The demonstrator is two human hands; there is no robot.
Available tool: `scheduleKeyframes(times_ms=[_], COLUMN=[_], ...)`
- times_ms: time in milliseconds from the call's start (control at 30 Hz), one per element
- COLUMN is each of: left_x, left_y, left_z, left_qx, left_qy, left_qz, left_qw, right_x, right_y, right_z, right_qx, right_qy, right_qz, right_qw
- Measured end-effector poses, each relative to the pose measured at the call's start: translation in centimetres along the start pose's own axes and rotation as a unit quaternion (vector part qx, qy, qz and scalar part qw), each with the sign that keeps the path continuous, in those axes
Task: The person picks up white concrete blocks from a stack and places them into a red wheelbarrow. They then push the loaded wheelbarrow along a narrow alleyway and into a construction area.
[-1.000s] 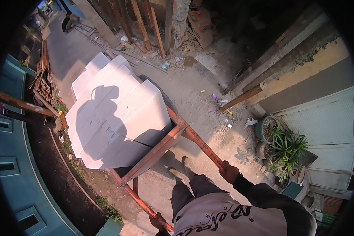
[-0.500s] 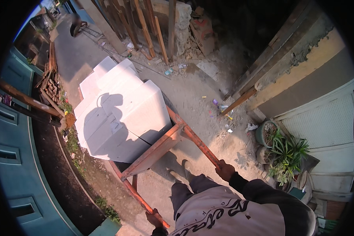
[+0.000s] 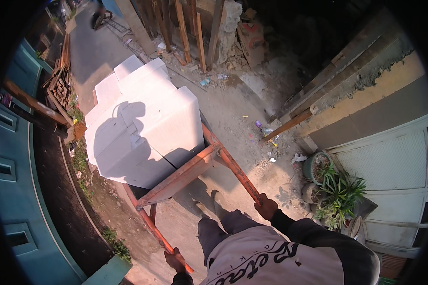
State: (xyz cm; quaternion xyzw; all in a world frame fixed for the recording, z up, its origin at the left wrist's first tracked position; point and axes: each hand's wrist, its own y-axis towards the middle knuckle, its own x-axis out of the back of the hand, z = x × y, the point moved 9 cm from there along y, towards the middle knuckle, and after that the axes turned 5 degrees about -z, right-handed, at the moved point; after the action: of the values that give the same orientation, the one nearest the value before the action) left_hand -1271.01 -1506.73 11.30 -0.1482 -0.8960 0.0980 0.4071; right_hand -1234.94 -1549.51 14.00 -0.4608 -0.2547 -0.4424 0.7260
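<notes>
My right hand (image 3: 265,206) is closed round the right orange metal handle (image 3: 242,175) of a handcart, right of my body. Lower left, my left hand (image 3: 175,260) grips the other rusty orange handle (image 3: 152,229). The cart (image 3: 176,176) carries a stack of large white blocks (image 3: 169,123) just beyond my hands, with a shadow of a head and shoulders across them. Part of a wheel or tray edge behind the blocks is mostly hidden.
A narrow lane (image 3: 88,42) runs to the upper left, where a person (image 3: 98,19) crouches by metal frames. Left are a teal wall (image 3: 19,199), drain and wood pile (image 3: 57,90). Right are leaning posts (image 3: 199,42), rubble, potted plants (image 3: 337,194) and a white gate (image 3: 385,161).
The stacked blocks, handles and both my hands sit slightly further left in the picture than half a second ago; both hands keep their hold. The surroundings have shifted slightly in view.
</notes>
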Motion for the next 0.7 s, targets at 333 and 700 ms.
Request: scheduleKeyframes(times_ms=[333,700], left_x=[-0.1,-0.6], left_y=[0.2,-0.2], left_z=[-0.5,1.3], left_qx=[0.008,0.063], left_qy=[0.092,-0.046], left_qz=[0.013,-0.003], left_qw=[0.996,0.997], right_x=[-0.2,-0.7], right_y=[0.3,0.4], right_z=[-0.1,-0.2], right_qx=[-0.011,-0.01], right_qy=[0.0,-0.007], right_qz=[0.014,0.031], right_qw=[1.0,0.999])
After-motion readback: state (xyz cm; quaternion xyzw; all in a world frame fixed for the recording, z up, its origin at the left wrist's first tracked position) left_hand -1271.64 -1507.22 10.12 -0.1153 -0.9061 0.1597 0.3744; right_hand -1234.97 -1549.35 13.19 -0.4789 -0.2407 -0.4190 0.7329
